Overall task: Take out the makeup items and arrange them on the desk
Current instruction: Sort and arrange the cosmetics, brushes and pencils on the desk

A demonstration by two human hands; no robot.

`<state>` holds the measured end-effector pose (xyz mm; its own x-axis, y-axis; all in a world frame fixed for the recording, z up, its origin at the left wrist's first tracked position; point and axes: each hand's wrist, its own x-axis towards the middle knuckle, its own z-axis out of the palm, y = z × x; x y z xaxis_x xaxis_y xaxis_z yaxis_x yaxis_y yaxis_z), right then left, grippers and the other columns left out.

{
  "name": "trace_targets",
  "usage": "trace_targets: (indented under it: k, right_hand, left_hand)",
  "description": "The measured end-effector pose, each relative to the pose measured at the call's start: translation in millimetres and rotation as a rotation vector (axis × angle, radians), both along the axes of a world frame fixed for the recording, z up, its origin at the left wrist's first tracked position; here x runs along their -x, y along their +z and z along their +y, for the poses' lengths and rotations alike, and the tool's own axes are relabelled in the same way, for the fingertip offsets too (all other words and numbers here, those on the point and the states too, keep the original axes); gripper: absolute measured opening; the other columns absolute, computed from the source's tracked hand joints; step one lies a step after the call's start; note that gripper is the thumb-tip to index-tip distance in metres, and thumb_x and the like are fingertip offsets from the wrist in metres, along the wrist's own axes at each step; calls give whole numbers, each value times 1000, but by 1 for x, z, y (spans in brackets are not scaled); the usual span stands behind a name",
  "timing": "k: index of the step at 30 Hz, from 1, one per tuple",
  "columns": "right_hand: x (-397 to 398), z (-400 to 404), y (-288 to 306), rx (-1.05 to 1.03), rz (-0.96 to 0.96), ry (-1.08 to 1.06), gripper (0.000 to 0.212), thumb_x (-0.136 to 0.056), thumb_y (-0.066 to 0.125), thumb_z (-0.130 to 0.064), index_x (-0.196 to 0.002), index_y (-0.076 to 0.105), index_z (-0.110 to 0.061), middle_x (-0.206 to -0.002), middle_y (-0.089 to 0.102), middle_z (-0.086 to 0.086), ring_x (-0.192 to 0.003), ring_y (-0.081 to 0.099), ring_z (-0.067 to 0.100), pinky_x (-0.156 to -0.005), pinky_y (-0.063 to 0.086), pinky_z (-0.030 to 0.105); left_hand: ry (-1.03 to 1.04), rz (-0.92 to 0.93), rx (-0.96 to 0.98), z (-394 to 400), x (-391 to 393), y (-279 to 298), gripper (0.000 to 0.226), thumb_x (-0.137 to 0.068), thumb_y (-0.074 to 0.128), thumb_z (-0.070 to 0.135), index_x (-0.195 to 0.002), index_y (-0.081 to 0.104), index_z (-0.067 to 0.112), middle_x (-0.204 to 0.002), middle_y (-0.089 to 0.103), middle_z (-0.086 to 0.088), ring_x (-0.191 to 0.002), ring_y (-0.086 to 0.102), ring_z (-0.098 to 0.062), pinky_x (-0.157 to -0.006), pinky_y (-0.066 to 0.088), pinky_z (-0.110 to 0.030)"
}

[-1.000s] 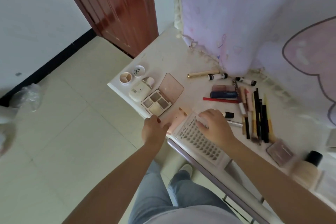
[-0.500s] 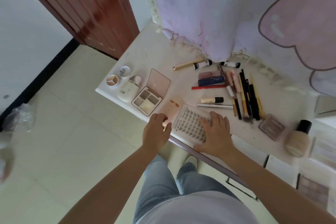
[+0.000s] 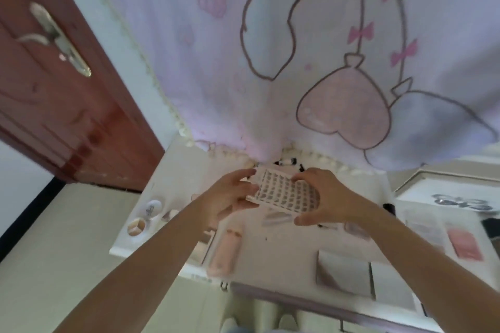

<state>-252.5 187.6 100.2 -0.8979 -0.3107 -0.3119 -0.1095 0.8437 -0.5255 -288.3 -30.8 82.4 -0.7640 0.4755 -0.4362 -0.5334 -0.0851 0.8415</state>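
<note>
While both hands are raised above the desk (image 3: 284,257), they hold one false-eyelash tray (image 3: 284,192) between them, a flat white card with rows of dark lash clusters, tilted and lifted clear of the desktop. At the tray's near-left corner the left hand (image 3: 227,197) pinches it, fingers curled over the top edge and thumb beneath; the right hand (image 3: 324,197) clasps the opposite side, with fingertips on the far edge and the thumb hooked under the near-right corner. Below them the white desk carries a blurred scatter of makeup. Two small round pots (image 3: 146,215) sit near the left edge, one closed with a printed lid, one open and divided into sections. One pink oblong case (image 3: 225,254) lies close to the front edge, just right of the left forearm. One clear rectangular piece (image 3: 276,216) lies directly under the lifted tray. At the back, against the curtain hem, one small white tube with dark ends (image 3: 286,162) is visible; other items there are too hidden to count. One grey flat box (image 3: 343,274) rests on the desk's right front part, and one pink packet (image 3: 464,244) lies farther right. One pale curtain (image 3: 297,48) with a pink heart and bows hangs behind the desk, and one reddish-brown door (image 3: 54,89) with a metal handle stands at left.
</note>
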Motion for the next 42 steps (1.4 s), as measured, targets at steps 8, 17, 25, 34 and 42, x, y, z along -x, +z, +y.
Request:
trace_targets:
  k: [8,17,25,34,42]
  right_hand:
    - [16,20,96,51,231,-169,51,-79,64,-38,-127,47,-28,-126,50,-6,-99,44,5,-67,32,-9]
    - [25,46,142,432,386,-567,44,-81,64,-27,-121,45,-33,-142,35,-3,-130,36,16,-102,32,30]
    - [42,45,157,1132,416,-855,24,-90,50,-6,-111,48,-16,-94,57,4,-75,60,17,-55,55,22]
    - [42,35,166,1105,530,-743,17,-89,50,-3,-82,59,-16,-71,64,0,-60,63,11,-53,52,22]
    - [43,4,157,1181,654,-802,25,-85,51,8,-71,44,-11,-74,55,9,-68,56,21,-64,51,31]
  left_hand:
    - [-114,171,-155,29,51,89,21,-89,40,-7,-93,58,4,-73,73,-6,-68,70,-14,-58,57,-20]
    - [-167,367,-273,41,73,141,31,-84,44,-8,-95,64,13,-78,74,-3,-69,70,-14,-57,56,-21]
    - [-180,465,-326,48,82,171,23,-79,51,6,-101,58,13,-75,73,-4,-63,70,-16,-53,57,-25]
    - [-41,594,-129,48,90,169,23,-91,47,6,-108,61,14,-78,74,-1,-70,70,-16,-53,54,-24]
    - [240,275,-501,59,94,164,15,-90,49,17,-87,60,7,-68,72,-2,-61,68,-12,-52,56,-22]
